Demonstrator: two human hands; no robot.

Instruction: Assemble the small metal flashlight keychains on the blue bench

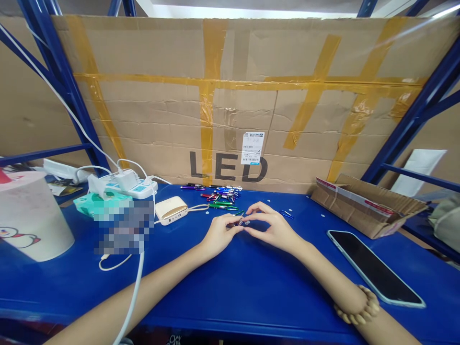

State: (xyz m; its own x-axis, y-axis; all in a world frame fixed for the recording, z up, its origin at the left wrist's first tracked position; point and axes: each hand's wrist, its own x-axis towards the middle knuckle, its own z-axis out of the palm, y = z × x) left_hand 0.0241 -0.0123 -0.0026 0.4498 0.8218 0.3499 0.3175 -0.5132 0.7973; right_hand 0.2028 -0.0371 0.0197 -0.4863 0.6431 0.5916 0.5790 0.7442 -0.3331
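The left hand (pixel 219 235) and right hand (pixel 273 231) pinch a small piece (pixel 239 223) together at the fingertips, its tiny size calling for both, near a heap of keychain flashlights (pixel 219 194).

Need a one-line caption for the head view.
Left hand and right hand pinch a small part near keychain flashlights on a blue bench.

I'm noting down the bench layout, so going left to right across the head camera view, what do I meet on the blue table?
White paper cup → green tissue packet → white and gold power bank → left hand → right hand → smartphone
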